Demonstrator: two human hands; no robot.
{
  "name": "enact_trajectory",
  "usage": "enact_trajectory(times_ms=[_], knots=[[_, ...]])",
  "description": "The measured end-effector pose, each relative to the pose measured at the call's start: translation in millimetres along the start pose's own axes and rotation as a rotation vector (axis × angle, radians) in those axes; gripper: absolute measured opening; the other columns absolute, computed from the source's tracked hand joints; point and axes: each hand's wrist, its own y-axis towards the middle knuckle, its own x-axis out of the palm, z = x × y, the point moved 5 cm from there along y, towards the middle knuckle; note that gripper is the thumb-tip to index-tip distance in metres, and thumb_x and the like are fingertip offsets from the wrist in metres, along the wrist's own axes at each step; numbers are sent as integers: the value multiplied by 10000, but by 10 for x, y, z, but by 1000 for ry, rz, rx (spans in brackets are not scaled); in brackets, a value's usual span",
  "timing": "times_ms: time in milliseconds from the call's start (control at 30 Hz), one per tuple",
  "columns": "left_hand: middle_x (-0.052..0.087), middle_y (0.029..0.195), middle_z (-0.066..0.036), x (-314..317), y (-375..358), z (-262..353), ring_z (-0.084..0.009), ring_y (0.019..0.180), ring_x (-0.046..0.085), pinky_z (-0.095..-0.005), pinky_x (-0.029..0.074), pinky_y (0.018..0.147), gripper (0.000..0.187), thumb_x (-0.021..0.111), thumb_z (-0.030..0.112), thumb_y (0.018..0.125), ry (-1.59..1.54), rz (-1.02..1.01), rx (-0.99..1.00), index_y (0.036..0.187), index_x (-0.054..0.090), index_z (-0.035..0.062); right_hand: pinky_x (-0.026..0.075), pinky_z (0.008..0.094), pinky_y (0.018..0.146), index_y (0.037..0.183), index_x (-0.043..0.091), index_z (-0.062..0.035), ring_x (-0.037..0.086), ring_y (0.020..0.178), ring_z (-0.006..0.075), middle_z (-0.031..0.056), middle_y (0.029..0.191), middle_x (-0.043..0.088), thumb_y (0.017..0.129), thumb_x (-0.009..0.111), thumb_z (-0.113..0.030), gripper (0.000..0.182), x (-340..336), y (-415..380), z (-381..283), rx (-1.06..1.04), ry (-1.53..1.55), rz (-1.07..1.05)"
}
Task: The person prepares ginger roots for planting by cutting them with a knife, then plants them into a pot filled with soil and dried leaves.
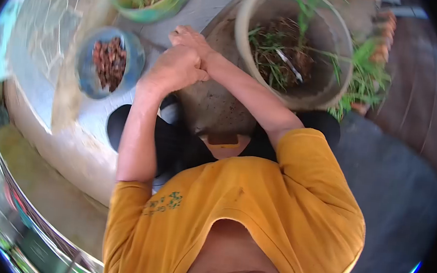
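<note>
My left hand (177,63) lies across my right wrist, with its thumb beside the wrist and its fingers wrapped over it. Beyond it, my right hand (191,37) has its fingers folded in. Whether anything is inside that hand is hidden. Left of both hands stands a round blue bowl (84,77) with reddish-brown chunks (109,63) in it. To the right is a large round tub (243,32) holding dark soil, green plants (269,63) and a slim white-handled item (289,65) lying on the soil.
A green pot (141,14) with leafy plants stands beyond my hands. More greenery (364,76) grows right of the tub, near a row of reddish-brown pieces (385,34). Below my arms are dark-covered knees and a small light-coloured object with a yellow edge (223,144).
</note>
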Motion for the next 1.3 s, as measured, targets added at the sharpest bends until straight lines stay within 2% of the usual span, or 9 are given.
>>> enact_trajectory(times_ms=[100, 167, 267, 567, 767, 833, 900, 1100, 1300], knots=[[630, 635, -169, -29, 9, 259, -293, 567, 595, -382, 460, 583, 296, 728, 252, 744, -407, 12, 168, 738, 679, -40, 470, 429, 871, 933, 652, -1, 565, 971, 332, 192, 990, 602, 776, 616, -231, 281, -636, -611, 264, 103, -308, 345], [654, 747, -194, -66, 129, 399, -316, 693, 628, -405, 469, 671, 330, 703, 291, 784, -208, 75, 167, 822, 694, -37, 477, 439, 843, 935, 629, 18, 569, 917, 323, 189, 955, 596, 773, 649, -225, 294, -1231, -1287, 147, 150, -437, 677], [663, 962, -252, 65, 101, 377, -379, 936, 627, -458, 452, 838, 380, 665, 317, 816, 55, 209, 139, 957, 688, -35, 503, 448, 818, 994, 572, 52, 603, 960, 382, 231, 993, 620, 772, 627, -131, 293, -1088, -1990, 298, 591, -345, 285], [694, 967, -191, 294, -189, 335, -240, 868, 656, -349, 486, 798, 372, 633, 295, 859, -83, 260, 199, 1069, 676, -10, 540, 448, 740, 984, 611, 43, 677, 833, 367, 229, 868, 671, 745, 583, -52, 259, -647, -2221, 217, 356, -283, 2], [678, 947, -223, 232, -115, 520, -338, 915, 658, -386, 482, 809, 359, 619, 292, 852, -26, 273, 158, 1033, 680, -13, 533, 451, 800, 869, 683, 3, 674, 852, 367, 205, 895, 684, 816, 600, -284, 304, -386, -2290, -220, 238, -82, -233], [680, 905, -200, 175, -10, 608, -297, 858, 650, -367, 483, 785, 363, 616, 296, 863, 2, 249, 225, 1040, 675, -15, 512, 441, 858, 950, 697, 0, 649, 930, 385, 241, 969, 670, 816, 603, -404, 435, -456, -2199, 65, 343, 137, -320], [685, 822, -151, 83, 89, 669, -219, 752, 636, -337, 485, 738, 365, 620, 294, 875, 63, 271, 291, 1048, 667, -24, 511, 443, 859, 1000, 695, -15, 644, 995, 361, 219, 1063, 658, 842, 583, -290, 336, -411, -2142, 622, 468, -42, -352], [673, 885, -211, 106, 276, 506, -334, 856, 659, -375, 492, 774, 340, 618, 271, 860, 283, 407, 256, 1031, 668, -18, 513, 431, 901, 1158, 621, -68, 613, 1096, 331, 164, 1162, 641, 880, 534, -131, 297, 191, -2508, 1796, 805, -288, -398], [626, 880, -303, -188, 69, 727, -409, 914, 625, -478, 464, 790, 317, 632, 296, 861, -1, 321, 138, 934, 668, -9, 511, 440, 905, 1150, 610, -59, 620, 1070, 356, 201, 1140, 639, 860, 528, -174, 323, 20, -2260, 1497, 795, -222, -552]])
